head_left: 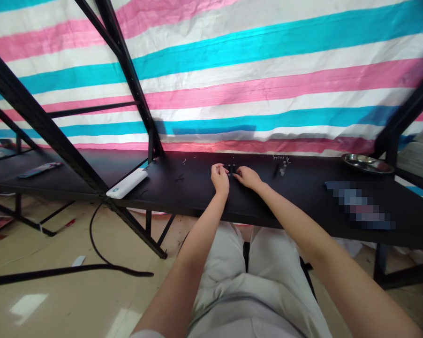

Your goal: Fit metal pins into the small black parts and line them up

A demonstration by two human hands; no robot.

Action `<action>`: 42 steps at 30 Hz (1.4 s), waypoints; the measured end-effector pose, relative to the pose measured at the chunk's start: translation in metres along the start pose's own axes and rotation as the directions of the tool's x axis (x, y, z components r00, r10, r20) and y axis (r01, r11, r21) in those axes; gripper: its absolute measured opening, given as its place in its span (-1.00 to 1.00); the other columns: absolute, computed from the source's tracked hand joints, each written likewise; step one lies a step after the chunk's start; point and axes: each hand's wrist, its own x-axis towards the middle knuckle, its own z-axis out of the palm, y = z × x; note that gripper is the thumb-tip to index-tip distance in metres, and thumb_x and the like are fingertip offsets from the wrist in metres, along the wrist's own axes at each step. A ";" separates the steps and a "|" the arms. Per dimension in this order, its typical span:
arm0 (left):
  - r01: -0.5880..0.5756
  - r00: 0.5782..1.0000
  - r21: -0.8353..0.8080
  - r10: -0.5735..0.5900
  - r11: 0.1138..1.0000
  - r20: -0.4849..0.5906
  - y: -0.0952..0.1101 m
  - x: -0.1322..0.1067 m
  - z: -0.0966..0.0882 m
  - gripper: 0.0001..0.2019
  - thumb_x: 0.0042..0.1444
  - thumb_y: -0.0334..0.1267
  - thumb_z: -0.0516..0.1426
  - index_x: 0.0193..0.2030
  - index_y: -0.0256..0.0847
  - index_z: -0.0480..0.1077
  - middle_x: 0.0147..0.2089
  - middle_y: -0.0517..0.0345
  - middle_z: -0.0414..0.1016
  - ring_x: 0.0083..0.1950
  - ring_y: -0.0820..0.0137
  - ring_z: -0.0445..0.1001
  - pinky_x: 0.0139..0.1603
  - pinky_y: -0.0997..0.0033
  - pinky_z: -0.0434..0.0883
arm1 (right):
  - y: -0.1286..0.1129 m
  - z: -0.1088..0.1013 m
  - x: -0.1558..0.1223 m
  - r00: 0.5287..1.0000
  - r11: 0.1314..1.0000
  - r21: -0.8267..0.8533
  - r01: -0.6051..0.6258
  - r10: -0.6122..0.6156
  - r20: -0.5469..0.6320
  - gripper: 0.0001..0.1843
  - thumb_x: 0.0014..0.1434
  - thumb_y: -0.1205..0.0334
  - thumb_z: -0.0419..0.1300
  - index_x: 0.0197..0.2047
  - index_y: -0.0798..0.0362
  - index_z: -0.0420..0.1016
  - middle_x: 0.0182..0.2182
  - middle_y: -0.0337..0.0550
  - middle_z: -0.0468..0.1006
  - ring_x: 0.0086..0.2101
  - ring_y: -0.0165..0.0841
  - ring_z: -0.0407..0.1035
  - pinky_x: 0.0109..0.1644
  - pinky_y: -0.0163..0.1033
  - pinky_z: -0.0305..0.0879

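Observation:
Both my hands rest on the black table [197, 197], close together. My left hand [220, 178] has its fingers curled and pinched at a small black part [231, 169]. My right hand [247, 177] meets it from the other side, fingers pinched on the same small black part. What the part is stays too small to tell. A cluster of small dark and silver pieces [281, 164] lies on the table a little to the right of my right hand.
A white power bank [127, 183] with a black cable lies at the table's left. A metal dish [366, 163] sits at the far right. Black frame struts [127, 70] cross on the left. A striped tarp [268, 70] hangs behind.

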 end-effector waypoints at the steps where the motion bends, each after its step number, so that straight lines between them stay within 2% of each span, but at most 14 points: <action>1: -0.025 1.000 0.007 0.025 1.000 0.018 0.002 -0.002 0.000 -0.89 0.16 -0.30 -0.10 -0.25 -0.19 0.22 -0.50 0.23 0.37 -0.41 0.48 0.42 -0.27 0.46 0.35 | 0.003 -0.004 -0.006 0.998 0.998 -0.029 0.050 -0.051 -0.042 -0.74 0.18 0.12 0.05 -0.18 0.08 0.43 -0.23 -0.05 0.50 -0.26 -0.33 0.36 -0.29 -0.32 0.15; 3: -0.106 0.992 0.028 0.104 0.994 0.077 0.005 -0.006 0.000 -0.88 0.18 -0.29 -0.09 -0.22 -0.18 0.23 -0.48 0.21 0.37 -0.40 0.47 0.41 -0.27 0.45 0.34 | 0.011 -0.012 -0.021 0.988 0.992 -0.071 0.109 -0.116 -0.102 -0.74 0.21 0.14 -0.01 -0.21 0.06 0.43 -0.25 -0.08 0.51 -0.28 -0.35 0.36 -0.29 -0.32 0.13; 6: -0.262 0.949 0.079 0.242 0.962 0.204 0.009 -0.014 0.002 -0.87 0.20 -0.27 -0.08 -0.19 -0.16 0.25 -0.43 0.18 0.40 -0.38 0.46 0.41 -0.25 0.44 0.34 | 0.031 -0.024 -0.042 0.989 0.990 -0.127 0.069 -0.085 -0.122 -0.73 0.21 0.15 -0.05 -0.29 0.04 0.44 -0.32 -0.12 0.52 -0.33 -0.35 0.36 -0.34 -0.31 0.10; 10: -0.399 0.884 0.156 0.334 0.904 0.327 0.012 -0.021 0.004 -0.85 0.21 -0.29 -0.08 -0.18 -0.16 0.28 -0.38 0.15 0.41 -0.35 0.44 0.41 -0.22 0.43 0.35 | 0.068 -0.039 -0.067 0.994 0.983 -0.171 -0.061 0.045 -0.097 -0.72 0.17 0.12 -0.03 -0.37 0.02 0.44 -0.38 -0.15 0.53 -0.37 -0.34 0.36 -0.39 -0.30 0.07; 14: -0.509 0.810 0.196 0.390 0.838 0.438 0.016 -0.026 0.006 -0.81 0.21 -0.30 -0.09 -0.16 -0.19 0.30 -0.35 0.11 0.40 -0.34 0.43 0.39 -0.22 0.43 0.36 | 0.106 -0.046 -0.083 0.961 0.956 -0.136 -0.261 0.244 -0.127 -0.75 0.12 0.10 0.01 -0.38 0.02 0.45 -0.41 -0.15 0.51 -0.39 -0.32 0.36 -0.40 -0.29 0.08; 16: -0.574 0.735 0.197 0.394 0.795 0.553 0.020 -0.028 0.009 -0.79 0.20 -0.29 -0.08 -0.11 -0.19 0.32 -0.33 0.10 0.41 -0.32 0.42 0.39 -0.21 0.42 0.37 | 0.124 -0.045 -0.084 0.940 0.946 -0.076 -0.316 0.302 -0.159 -0.76 0.08 0.08 0.07 -0.34 0.05 0.45 -0.38 -0.13 0.51 -0.36 -0.31 0.36 -0.38 -0.29 0.12; 20: -0.705 0.497 0.148 0.335 0.693 0.801 0.030 -0.033 0.024 -0.70 0.17 -0.31 -0.05 0.03 -0.20 0.29 -0.17 0.07 0.44 -0.15 0.37 0.39 -0.09 0.37 0.37 | 0.148 -0.037 -0.075 0.879 0.894 0.037 -0.446 0.445 -0.173 -0.69 0.02 0.02 0.15 -0.28 0.08 0.47 -0.37 -0.09 0.50 -0.33 -0.29 0.37 -0.32 -0.26 0.18; 22: -0.739 0.429 0.162 0.272 0.654 0.861 0.034 -0.034 0.036 -0.65 0.15 -0.34 -0.05 0.09 -0.23 0.26 -0.07 0.05 0.42 -0.07 0.34 0.36 -0.01 0.33 0.36 | 0.154 -0.033 -0.069 0.858 0.875 0.071 -0.479 0.484 -0.171 -0.67 0.00 0.02 0.18 -0.26 0.09 0.48 -0.36 -0.09 0.50 -0.32 -0.28 0.37 -0.30 -0.25 0.19; 24: -0.750 0.419 0.212 0.201 0.626 0.886 0.036 -0.034 0.051 -0.59 0.14 -0.35 -0.05 0.16 -0.25 0.21 0.00 0.02 0.39 -0.03 0.31 0.34 0.02 0.30 0.34 | 0.158 -0.030 -0.064 0.845 0.861 0.097 -0.499 0.508 -0.167 -0.66 -0.01 0.01 0.19 -0.25 0.08 0.48 -0.36 -0.09 0.50 -0.32 -0.28 0.37 -0.29 -0.25 0.19; 28: -0.734 0.457 0.315 0.095 0.602 0.885 0.034 -0.036 0.083 -0.49 0.16 -0.33 -0.07 0.28 -0.27 0.04 0.07 -0.03 0.32 0.02 0.25 0.30 -0.01 0.28 0.34 | 0.162 -0.028 -0.058 0.830 0.841 0.144 -0.521 0.539 -0.142 -0.63 -0.02 -0.01 0.19 -0.22 0.07 0.48 -0.37 -0.12 0.50 -0.33 -0.29 0.37 -0.30 -0.25 0.18; 31: -0.722 0.484 0.365 0.052 0.587 0.873 0.030 -0.037 0.106 -0.46 0.18 -0.32 -0.09 0.32 -0.26 -0.06 0.08 -0.07 0.30 0.03 0.22 0.29 -0.06 0.27 0.34 | 0.164 -0.028 -0.055 0.830 0.839 0.161 -0.519 0.540 -0.137 -0.63 -0.02 -0.01 0.19 -0.22 0.06 0.48 -0.37 -0.13 0.50 -0.33 -0.30 0.37 -0.29 -0.25 0.18; 34: -0.730 0.495 0.388 0.043 0.563 0.868 0.026 -0.038 0.122 -0.46 0.21 -0.32 -0.10 0.33 -0.19 -0.09 0.06 -0.07 0.29 0.02 0.22 0.29 -0.10 0.26 0.34 | 0.165 -0.027 -0.054 0.833 0.845 0.157 -0.511 0.532 -0.150 -0.65 -0.02 -0.01 0.19 -0.23 0.05 0.48 -0.37 -0.14 0.50 -0.33 -0.30 0.37 -0.29 -0.24 0.17; 39: -0.755 0.506 0.402 0.071 0.517 0.859 0.024 -0.038 0.136 -0.55 0.23 -0.30 -0.09 0.27 -0.14 0.06 0.03 -0.04 0.29 -0.02 0.24 0.31 -0.14 0.29 0.33 | 0.165 -0.026 -0.052 0.835 0.850 0.151 -0.504 0.525 -0.168 -0.66 0.00 -0.01 0.18 -0.24 0.04 0.48 -0.38 -0.15 0.50 -0.33 -0.29 0.37 -0.30 -0.25 0.16; 42: -0.765 0.540 0.410 0.147 0.497 0.829 0.027 -0.039 0.139 -0.69 0.23 -0.30 -0.07 0.10 -0.21 0.26 -0.03 -0.02 0.33 -0.06 0.28 0.33 -0.16 0.33 0.32 | 0.163 -0.027 -0.052 0.838 0.854 0.138 -0.501 0.519 -0.170 -0.67 0.01 0.00 0.17 -0.24 0.04 0.47 -0.36 -0.14 0.50 -0.32 -0.29 0.37 -0.30 -0.25 0.16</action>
